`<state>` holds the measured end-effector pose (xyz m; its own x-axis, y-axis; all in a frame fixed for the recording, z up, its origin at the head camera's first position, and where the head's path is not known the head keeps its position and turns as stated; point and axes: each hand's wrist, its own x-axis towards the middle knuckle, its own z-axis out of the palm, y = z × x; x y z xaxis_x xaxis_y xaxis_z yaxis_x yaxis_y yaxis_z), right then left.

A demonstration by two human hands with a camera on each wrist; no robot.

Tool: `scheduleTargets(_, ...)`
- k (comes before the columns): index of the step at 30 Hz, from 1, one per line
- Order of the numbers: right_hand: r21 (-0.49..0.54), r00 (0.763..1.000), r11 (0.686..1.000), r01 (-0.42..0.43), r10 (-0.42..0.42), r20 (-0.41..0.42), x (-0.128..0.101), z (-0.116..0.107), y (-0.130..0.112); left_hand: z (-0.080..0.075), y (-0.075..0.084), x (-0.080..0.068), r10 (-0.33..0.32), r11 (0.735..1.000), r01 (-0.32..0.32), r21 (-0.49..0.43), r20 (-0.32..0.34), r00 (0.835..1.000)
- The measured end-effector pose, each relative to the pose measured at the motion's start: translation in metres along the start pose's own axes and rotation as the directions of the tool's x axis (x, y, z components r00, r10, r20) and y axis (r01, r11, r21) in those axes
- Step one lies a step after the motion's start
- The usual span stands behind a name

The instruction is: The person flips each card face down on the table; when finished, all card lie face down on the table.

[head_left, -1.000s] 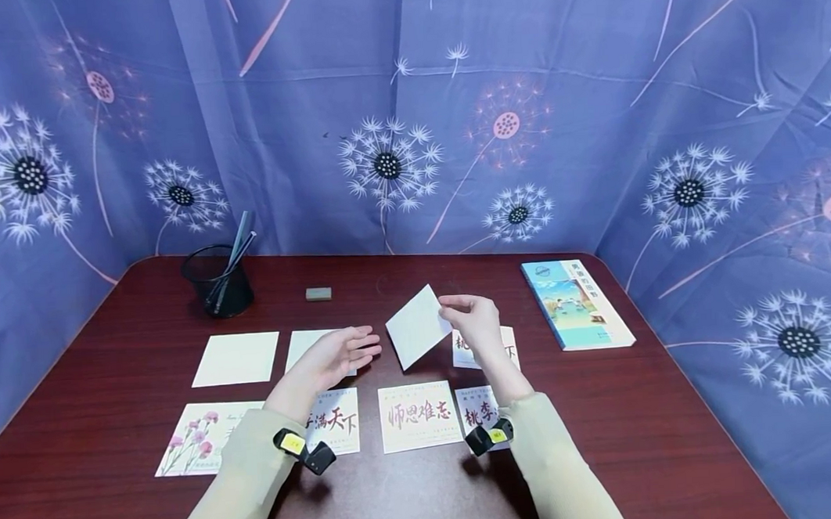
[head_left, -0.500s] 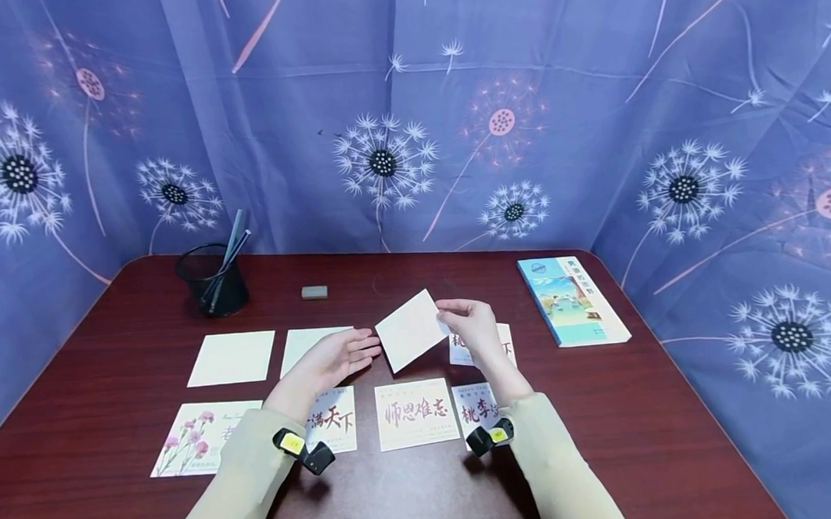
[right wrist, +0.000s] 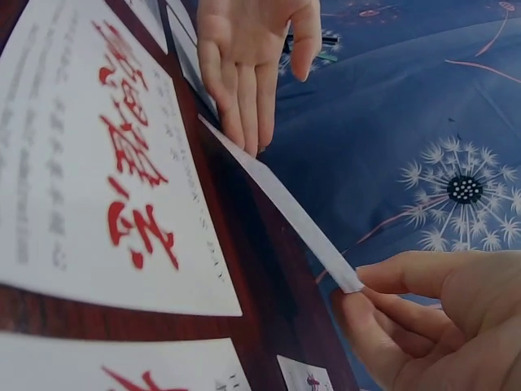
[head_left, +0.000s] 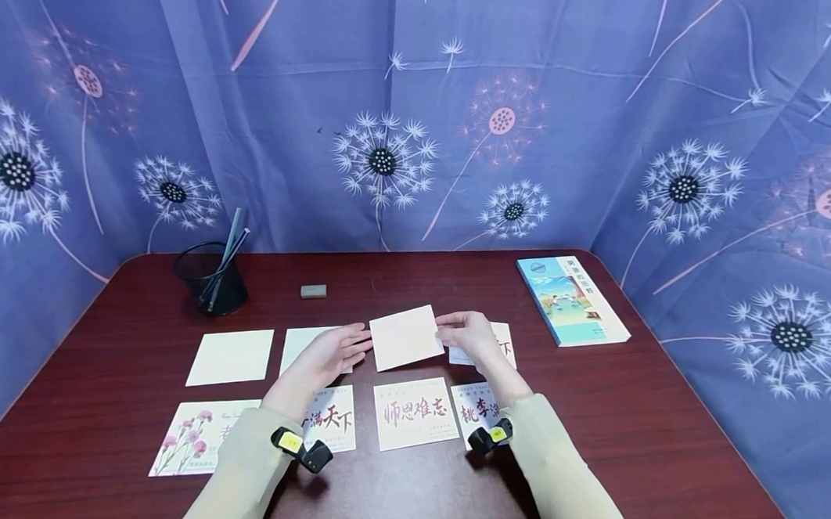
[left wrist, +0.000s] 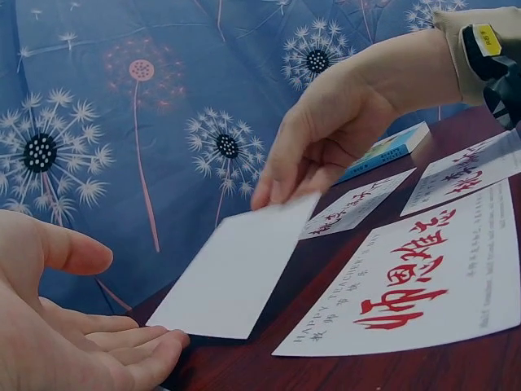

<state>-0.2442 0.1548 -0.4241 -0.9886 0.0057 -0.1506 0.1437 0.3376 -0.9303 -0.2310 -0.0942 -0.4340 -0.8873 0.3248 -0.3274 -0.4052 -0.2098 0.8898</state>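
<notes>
My right hand (head_left: 472, 341) pinches the right edge of a blank-faced white card (head_left: 405, 338) between thumb and fingers. The card is tilted, a little above the table. My left hand (head_left: 325, 360) has its fingers extended, palm turned up, at the card's left edge; in the left wrist view the fingertips (left wrist: 167, 338) appear to touch its corner. Just below lies a card with red characters (head_left: 416, 414). Another red-lettered card (head_left: 502, 343) is partly hidden behind my right hand, and a blank card (head_left: 300, 348) is partly covered by my left.
More cards lie in rows: a blank one (head_left: 230, 357), a pink-flower one (head_left: 185, 440) and red-lettered ones (head_left: 335, 420) under the wrists. A black mesh pen cup (head_left: 212, 290), an eraser-like block (head_left: 314, 291) and a book (head_left: 573, 298) stand farther back, before a blue curtain (head_left: 296, 140).
The held card has come down and turned from a steep slant to nearly level with the rows. My right hand has lowered with it; the left hand stays beside it with fingers extended.
</notes>
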Motion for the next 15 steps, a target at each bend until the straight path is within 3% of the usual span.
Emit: scheduleTargets(15,-0.112,0.994,0.993,-0.046,0.057,0.09,0.0027,0.0028,0.009,0.0007,-0.0008,0.0003,0.021,0.999,-0.018,0.048,-0.042,0.999)
